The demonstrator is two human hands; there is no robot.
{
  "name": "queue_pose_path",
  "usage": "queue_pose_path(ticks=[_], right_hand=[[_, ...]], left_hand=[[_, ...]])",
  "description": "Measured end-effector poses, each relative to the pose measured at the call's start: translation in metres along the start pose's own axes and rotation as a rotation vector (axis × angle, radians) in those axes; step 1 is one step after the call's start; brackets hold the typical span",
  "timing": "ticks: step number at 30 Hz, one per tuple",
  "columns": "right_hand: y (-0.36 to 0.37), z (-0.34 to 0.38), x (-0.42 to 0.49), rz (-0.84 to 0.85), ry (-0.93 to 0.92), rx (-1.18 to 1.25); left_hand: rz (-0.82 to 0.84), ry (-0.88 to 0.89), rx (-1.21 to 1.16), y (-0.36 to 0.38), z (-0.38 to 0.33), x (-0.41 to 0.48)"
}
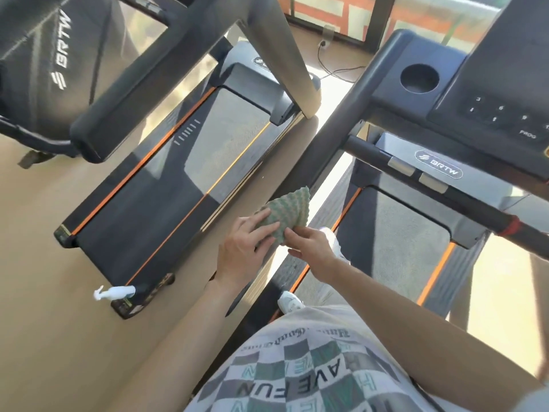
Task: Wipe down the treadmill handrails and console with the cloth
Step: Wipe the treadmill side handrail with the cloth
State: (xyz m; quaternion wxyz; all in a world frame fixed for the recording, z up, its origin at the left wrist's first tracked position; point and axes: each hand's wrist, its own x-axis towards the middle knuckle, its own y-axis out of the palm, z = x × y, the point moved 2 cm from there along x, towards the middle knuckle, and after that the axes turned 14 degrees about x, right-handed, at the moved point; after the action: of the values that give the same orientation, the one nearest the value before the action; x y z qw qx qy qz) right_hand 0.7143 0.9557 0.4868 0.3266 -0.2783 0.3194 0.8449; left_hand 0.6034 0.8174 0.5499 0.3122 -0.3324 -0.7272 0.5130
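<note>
A green-and-white textured cloth (pixel 289 214) is held between both hands above the gap between two treadmills. My left hand (pixel 245 248) grips its lower left side with fingers spread over it. My right hand (pixel 310 243) pinches its lower right edge. The right treadmill's black console (pixel 481 93) with a round cup holder and number buttons sits at the upper right. Its long black left handrail (pixel 323 135) runs diagonally down toward the cloth. A black crossbar (pixel 439 191) with grey pads and a red ring lies under the console.
A second treadmill (pixel 166 185) with orange stripes lies to the left, its handrail (pixel 142 93) overhead. A white spray bottle (pixel 114 292) lies on the beige floor by its rear end. A power cord (pixel 329 66) trails near the window.
</note>
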Motion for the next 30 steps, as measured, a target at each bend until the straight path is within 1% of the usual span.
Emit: queue_pose_path(ticks=[5, 10, 13, 17, 23, 25, 28, 30], right_hand=[[0.012, -0.018, -0.014, 0.019, 0.116, -0.048], [0.026, -0.026, -0.026, 0.085, 0.234, -0.101], [0.034, -0.028, -0.033, 0.124, 0.303, -0.125], [0.041, -0.035, -0.04, 0.146, 0.457, -0.013], [0.048, -0.048, -0.053, 0.152, 0.607, 0.35], [0.051, -0.049, -0.056, 0.159, 0.635, 0.338], [0.054, -0.051, -0.058, 0.168, 0.677, 0.235], [0.057, -0.053, -0.058, 0.165, 0.686, 0.201]], left_hand=[[-0.009, -0.077, -0.038, -0.01, 0.016, -0.037], [-0.001, -0.125, -0.076, -0.016, 0.034, -0.073], [0.005, -0.185, -0.094, -0.02, 0.043, -0.093], [-0.03, -0.282, -0.09, -0.026, 0.046, -0.118], [-0.12, -0.447, -0.09, -0.025, 0.041, -0.147], [-0.156, -0.506, -0.121, -0.023, 0.038, -0.155], [-0.182, -0.641, -0.227, -0.02, 0.032, -0.168], [-0.196, -0.687, -0.253, -0.019, 0.03, -0.176]])
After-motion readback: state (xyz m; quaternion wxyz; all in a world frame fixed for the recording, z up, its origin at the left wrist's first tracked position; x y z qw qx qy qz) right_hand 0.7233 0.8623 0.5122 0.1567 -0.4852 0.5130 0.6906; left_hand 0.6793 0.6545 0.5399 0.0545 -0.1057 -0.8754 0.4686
